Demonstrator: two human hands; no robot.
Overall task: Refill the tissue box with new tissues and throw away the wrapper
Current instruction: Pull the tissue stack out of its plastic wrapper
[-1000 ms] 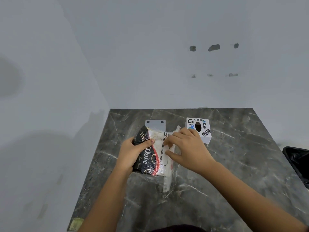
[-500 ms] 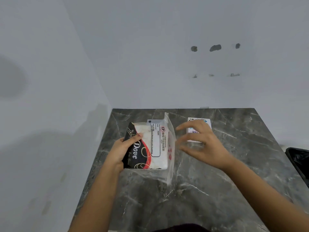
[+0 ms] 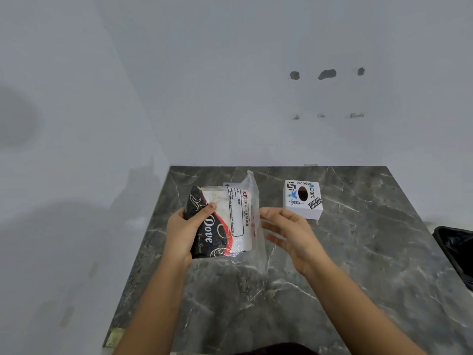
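My left hand (image 3: 183,233) grips a pack of tissues (image 3: 225,221) in a black, red and white plastic wrapper, held tilted above the dark marble table (image 3: 358,265). The wrapper's clear open end (image 3: 256,219) sticks out to the right. My right hand (image 3: 289,233) hovers just right of that clear flap with fingers spread, holding nothing. A white cube tissue box (image 3: 303,198) with stickers and a dark oval opening on top stands on the table behind my right hand.
A black bin (image 3: 458,249) with a dark liner sits at the right edge, beyond the table. A grey flat piece (image 3: 230,185) lies on the table behind the pack, mostly hidden. White walls close the left and back sides.
The pack was lifted off the table and turned label-up in my left hand. My right hand let go of it and drew back to the right, uncovering the tissue box.
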